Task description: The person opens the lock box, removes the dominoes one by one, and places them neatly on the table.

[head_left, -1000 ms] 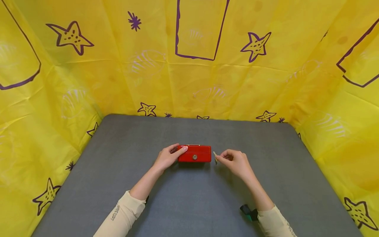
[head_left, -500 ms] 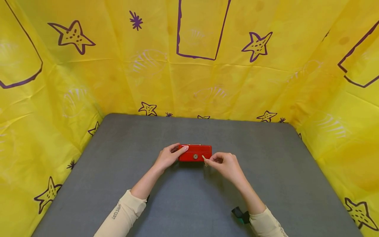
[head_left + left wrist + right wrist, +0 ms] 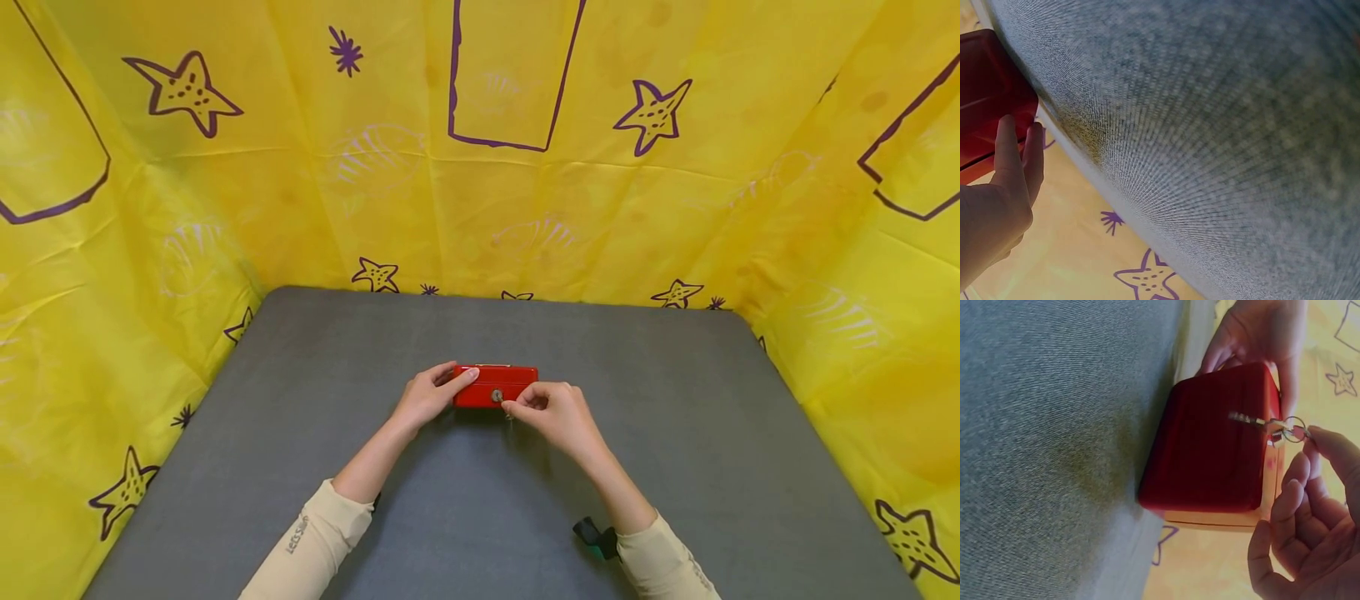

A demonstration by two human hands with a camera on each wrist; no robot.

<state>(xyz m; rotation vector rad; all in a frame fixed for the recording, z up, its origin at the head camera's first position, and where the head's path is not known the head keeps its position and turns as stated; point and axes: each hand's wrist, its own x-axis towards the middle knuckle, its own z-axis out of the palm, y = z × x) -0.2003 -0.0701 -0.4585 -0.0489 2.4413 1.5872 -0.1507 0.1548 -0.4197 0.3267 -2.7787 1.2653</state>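
Note:
A small red cash box (image 3: pixel 480 399) with a round lock (image 3: pixel 497 396) on its front sits mid-table. My left hand (image 3: pixel 426 398) grips its left end, thumb over the lid's front edge; in the left wrist view its fingers (image 3: pixel 1009 156) lie against the box's side. My right hand (image 3: pixel 555 415) pinches a key between thumb and index finger, right at the lock. From it hang a metal ring (image 3: pixel 1294 429) and a second key (image 3: pixel 1247 419), clear in the right wrist view. The pinched key is mostly hidden by the fingertips, and I cannot tell whether its tip is inside the lock.
The dark grey table (image 3: pixel 337 333) stretches around the box on all sides. Yellow cloth (image 3: pixel 300 208) printed with purple starfish encloses the table at the back and both sides. A dark strap (image 3: pixel 596 537) sits at my right wrist.
My right hand has carried the key leftward, from beside the box's right end, across its front to the lock. My left hand has kept its grip, and the box stays in place.

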